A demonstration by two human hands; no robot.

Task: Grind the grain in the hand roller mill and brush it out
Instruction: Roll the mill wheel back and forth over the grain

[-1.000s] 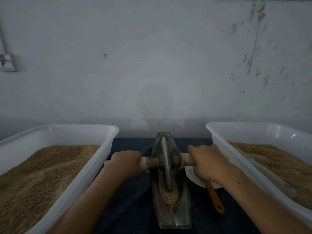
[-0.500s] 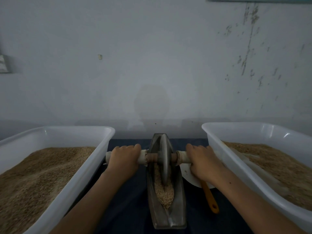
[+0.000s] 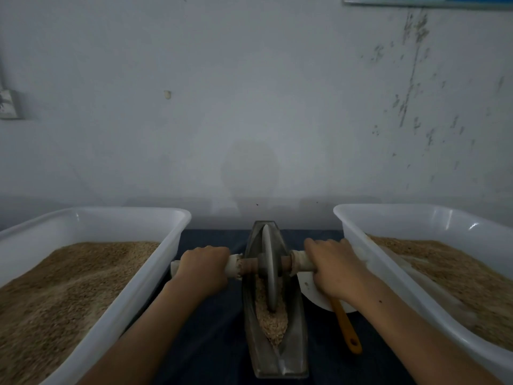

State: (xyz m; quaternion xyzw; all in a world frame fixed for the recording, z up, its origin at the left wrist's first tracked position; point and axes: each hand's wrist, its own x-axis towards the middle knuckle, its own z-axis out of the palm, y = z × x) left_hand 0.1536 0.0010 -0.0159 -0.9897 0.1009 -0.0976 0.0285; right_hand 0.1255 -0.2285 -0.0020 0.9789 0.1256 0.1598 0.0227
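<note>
We found the left hand [image 3: 202, 269] and right hand [image 3: 334, 269] closed on the axle handles [image 3: 301, 263], the wheel [image 3: 268, 269] standing in the grain [image 3: 270, 320] of the trough [image 3: 295, 354], mid-desk.

1. Wall [image 3: 249, 107]: pale grey-white plaster, fills most of the view, runs straight across behind the table.
2. Dark scuffs & chipped paint [image 3: 410, 79] streak down the upper right.
3. Small pale blob [image 3: 167, 94] stuck left of centre.
4. Socket or switch plate [image 3: 8, 104] at far left edge, partly cut off.
5. Blue-edged frame or poster [image 3: 427, 1] at top right, only bottom strip visible.
6. Faint round shadow [image 3: 249, 168] low on wall, centre.
7. Table [image 3: 216, 343] has dark blue cloth cover.
8. Light: dim, flat, no window in view.
</note>
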